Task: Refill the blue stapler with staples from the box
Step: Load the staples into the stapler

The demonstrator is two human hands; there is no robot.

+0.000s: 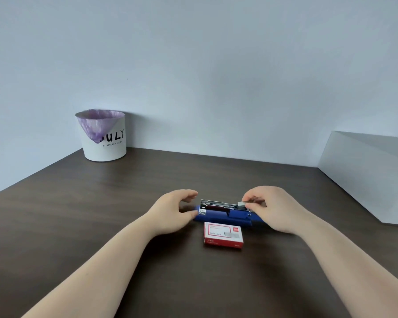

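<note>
The blue stapler (223, 218) lies sideways on the dark wooden table (101, 203), its top swung open so the metal staple channel shows. Just in front of it sits the red and white staple box (223, 235), closed. My right hand (274, 208) is at the stapler's right end, its fingertips pinching a small silvery strip of staples (242, 204) over the channel. My left hand (172, 212) rests at the stapler's left end, thumb near the blue base, fingers curled and apart above the front tip.
A white bin (105, 136) with a purple liner and black lettering stands at the back left by the wall. A white folded board (365, 175) leans along the table's right side.
</note>
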